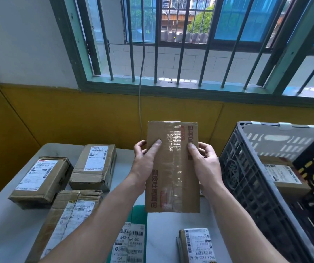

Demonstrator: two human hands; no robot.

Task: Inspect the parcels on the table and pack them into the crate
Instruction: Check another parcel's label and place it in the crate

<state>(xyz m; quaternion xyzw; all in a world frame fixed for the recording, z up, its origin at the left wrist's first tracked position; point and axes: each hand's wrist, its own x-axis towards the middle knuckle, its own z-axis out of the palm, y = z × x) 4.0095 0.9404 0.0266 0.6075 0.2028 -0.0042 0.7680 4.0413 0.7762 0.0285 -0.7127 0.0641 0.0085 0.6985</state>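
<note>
Two bare forearms enter from the lower edge. No sleeves, gloves, wristbands, watches or rings are visible. Left hand (pixel 143 164): thumb and fingers uncovered, short trimmed thumbnail. Right hand (pixel 205 164): likewise uncovered, with a short nail on the thumb.

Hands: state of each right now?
Left hand: closed on the cardboard parcel, left edge.
Right hand: closed on the same parcel, right edge.

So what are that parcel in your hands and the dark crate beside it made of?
The held parcel looks like plain brown cardboard, matte, its seam sealed with glossy clear tape that catches the light. The crate seems to be moulded plastic, dark grey with a slight sheen, judging by its regular slotted lattice walls.
</note>
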